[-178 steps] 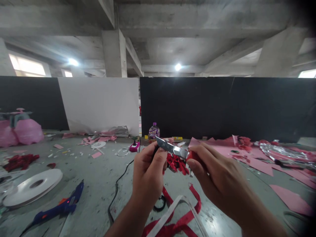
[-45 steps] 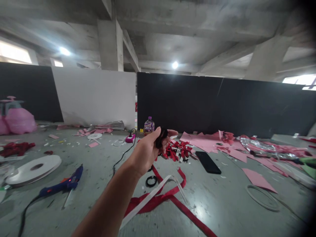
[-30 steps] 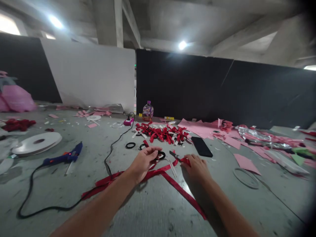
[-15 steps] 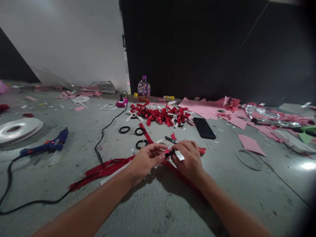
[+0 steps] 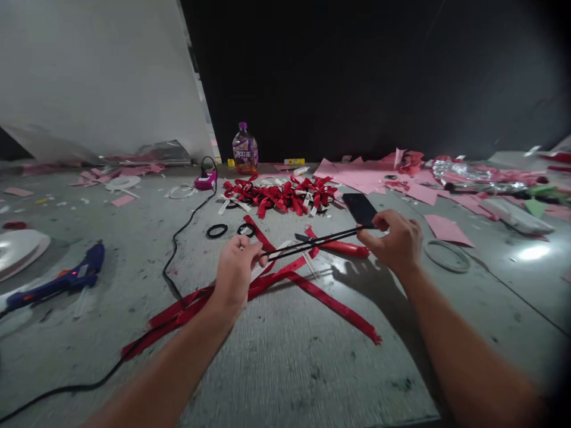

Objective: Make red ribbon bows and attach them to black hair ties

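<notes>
A black hair tie (image 5: 319,241) is stretched long and thin between my hands, above the floor. My left hand (image 5: 238,264) pinches one end, and my right hand (image 5: 392,238) pinches the other. Below it lie red ribbon strips (image 5: 330,300), some white ribbon and a red-handled knife or pair of scissors (image 5: 345,248) with a dark blade; its exact kind is unclear. Two more black hair ties (image 5: 216,231) rest just beyond my left hand, one partly hidden. Farther back is a heap of red ribbon bows (image 5: 285,196) with white strips and black bands among them.
A blue glue gun (image 5: 60,278) with a black cord and a white ribbon spool (image 5: 22,252) lie at left. A phone (image 5: 359,209) lies beyond my right hand. Behind stand a bottle (image 5: 245,151) and pink paper (image 5: 352,175). A coiled ring (image 5: 446,255) lies at right.
My hands have moved apart, pulling the black hair tie from a small bunched loop into a long stretch. My right hand has gone right, and the view has shifted slightly.
</notes>
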Demonstrator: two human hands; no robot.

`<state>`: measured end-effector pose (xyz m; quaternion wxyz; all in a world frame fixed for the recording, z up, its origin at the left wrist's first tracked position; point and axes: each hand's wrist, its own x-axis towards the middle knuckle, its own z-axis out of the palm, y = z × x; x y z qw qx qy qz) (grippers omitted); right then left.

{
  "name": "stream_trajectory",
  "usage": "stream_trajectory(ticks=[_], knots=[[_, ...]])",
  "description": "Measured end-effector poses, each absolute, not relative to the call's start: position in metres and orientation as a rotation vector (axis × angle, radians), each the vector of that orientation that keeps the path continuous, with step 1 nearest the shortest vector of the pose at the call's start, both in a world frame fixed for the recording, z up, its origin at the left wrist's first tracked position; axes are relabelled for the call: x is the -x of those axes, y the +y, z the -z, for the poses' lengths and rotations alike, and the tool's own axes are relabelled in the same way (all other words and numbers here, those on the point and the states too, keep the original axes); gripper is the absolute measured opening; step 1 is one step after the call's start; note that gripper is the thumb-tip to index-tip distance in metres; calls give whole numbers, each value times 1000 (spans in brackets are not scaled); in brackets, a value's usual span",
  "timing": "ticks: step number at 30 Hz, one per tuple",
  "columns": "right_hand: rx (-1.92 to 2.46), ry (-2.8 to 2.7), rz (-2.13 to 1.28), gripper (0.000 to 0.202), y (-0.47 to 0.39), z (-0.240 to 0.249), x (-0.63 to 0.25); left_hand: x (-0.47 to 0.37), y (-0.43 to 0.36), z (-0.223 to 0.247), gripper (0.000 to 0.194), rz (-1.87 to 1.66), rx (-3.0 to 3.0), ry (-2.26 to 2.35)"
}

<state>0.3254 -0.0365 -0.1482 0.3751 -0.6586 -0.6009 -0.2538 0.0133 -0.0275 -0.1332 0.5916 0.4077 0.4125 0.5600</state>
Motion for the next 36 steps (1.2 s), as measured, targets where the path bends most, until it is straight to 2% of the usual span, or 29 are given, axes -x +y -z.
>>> stream_trajectory(ticks=[5, 7, 11, 18, 30, 36], knots=[[1452, -1693, 611, 14, -43, 145, -278, -15, -34, 133, 24, -1306, -952, 912], [1359, -1815, 586, 7, -49, 149, -250, -20, -41, 137, 24, -1224, -864, 859], [1220, -1984, 488, 10, -61, 158, -219, -26, -48, 144, 31, -975, -644, 689], [1246, -1881, 334, 16, -58, 165, -229, -26, -49, 144, 41, -874, -638, 529], [1251, -1882, 181, 21, -61, 165, -227, -30, -62, 151, 15, -894, -626, 497], [1294, -1857, 141, 19, -62, 169, -229, -29, -58, 145, 23, -843, -639, 497]])
